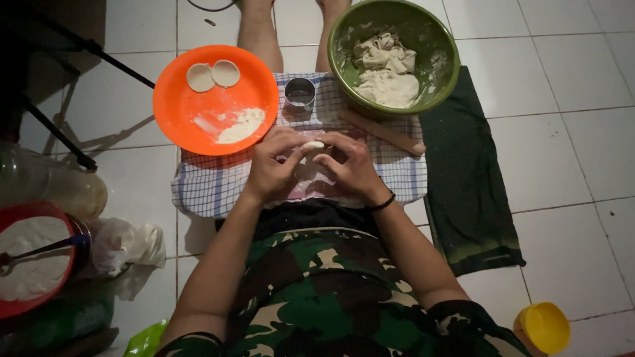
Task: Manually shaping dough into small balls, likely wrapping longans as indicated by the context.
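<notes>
Together the left hand [272, 168] and right hand [349, 166] pinch a small dough piece [313, 145] at the checked cloth's [211, 185] middle; fingers curl, hiding its lower part.

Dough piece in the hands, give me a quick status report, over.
Left hand and right hand both pinching the small dough piece over the checkered cloth. Orange plate holds two dough discs. Nothing blocking.

Probably home: tiled floor [569, 152], dough bowl [394, 56], checked cloth [218, 182].
</notes>
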